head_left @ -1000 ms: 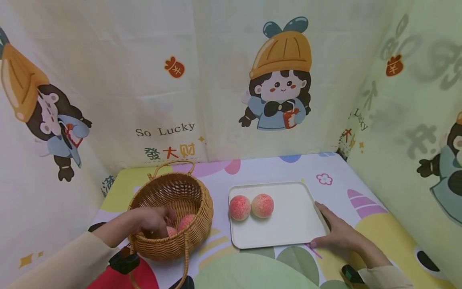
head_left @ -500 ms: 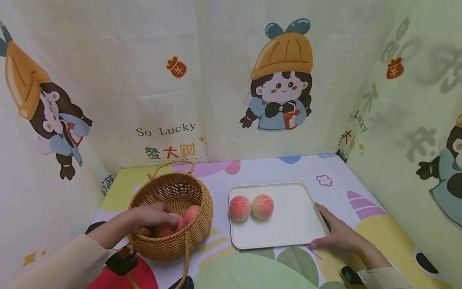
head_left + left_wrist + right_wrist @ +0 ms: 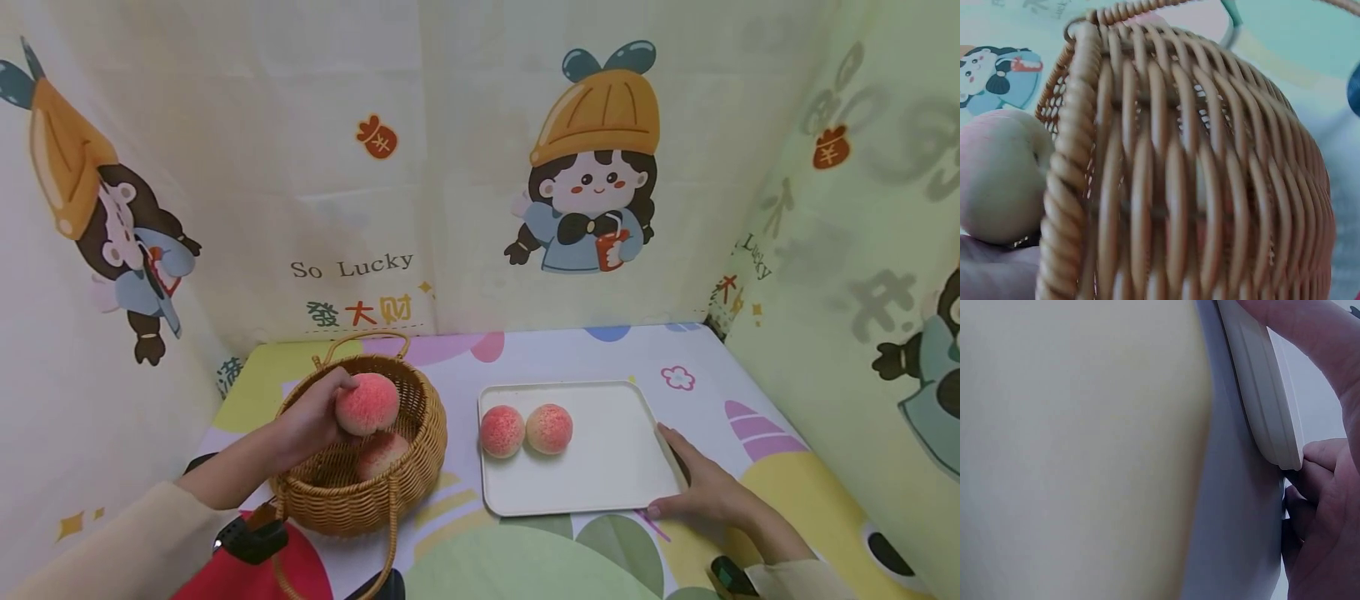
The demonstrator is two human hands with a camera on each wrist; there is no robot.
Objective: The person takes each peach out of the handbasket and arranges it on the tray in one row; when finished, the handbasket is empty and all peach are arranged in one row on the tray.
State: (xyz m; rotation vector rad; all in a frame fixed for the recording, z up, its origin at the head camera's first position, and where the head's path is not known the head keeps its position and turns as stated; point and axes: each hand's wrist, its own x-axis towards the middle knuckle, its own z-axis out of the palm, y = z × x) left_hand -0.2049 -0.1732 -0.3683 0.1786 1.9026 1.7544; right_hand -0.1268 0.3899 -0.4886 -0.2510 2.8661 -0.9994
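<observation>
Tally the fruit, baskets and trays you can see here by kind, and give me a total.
Wicker basket: 1
White tray: 1
Peaches: 4 (the held peach in the left hand, the basket peach, the left tray peach and the right tray peach)
Total: 6 in sight; part of the basket's inside is hidden.

- Round pink-and-cream peaches (image 3: pixel 367 404) visible to me: four.
- Round-bellied brown wicker basket (image 3: pixel 337 512): one.
- Looped wicker handles (image 3: pixel 393 512) on it: two.
- Flat white rectangular tray (image 3: pixel 615 442): one.
- My left hand (image 3: pixel 311 421) and right hand (image 3: pixel 708 483), both bare: two.
- Orange-hatted cartoon figures (image 3: pixel 592 196) printed on cream cloth (image 3: pixel 465 83): three.
</observation>
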